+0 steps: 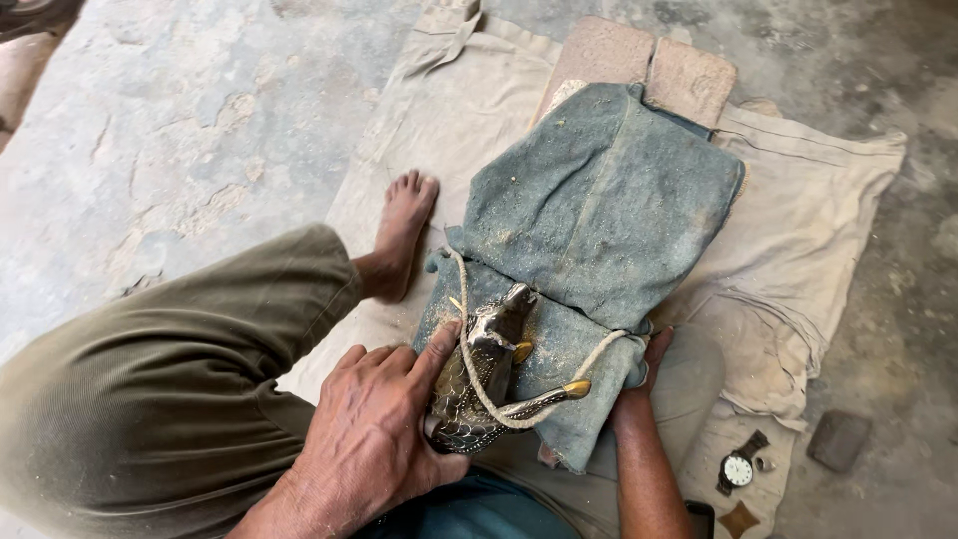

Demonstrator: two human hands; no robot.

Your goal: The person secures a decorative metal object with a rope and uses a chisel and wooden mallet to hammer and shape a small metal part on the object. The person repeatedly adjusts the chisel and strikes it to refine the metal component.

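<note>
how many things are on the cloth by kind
carved metal animal figure: 1
rope loop: 1
blue-grey cloth pad: 1
bricks: 2
wristwatch: 1
total: 6

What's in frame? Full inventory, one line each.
carved figure: 1, dark with brass-coloured tips, on the blue cloth
rope: 1, off-white, looped around the figure
blue cloth: 1, dusty blue-grey, over the block
block: 1, reddish-brown, under the cloth at top
sacking: 1, beige, spread on the floor
wristwatch: 1, white dial, on sacking at lower right
flat stone: 1, grey, floor at right
floor: grey, cracked concrete
foot: 1, bare, on the sacking
trouser leg: 1, olive, left
left hand: pressing on the figure
right hand: at the cloth's edge, partly hidden
</note>
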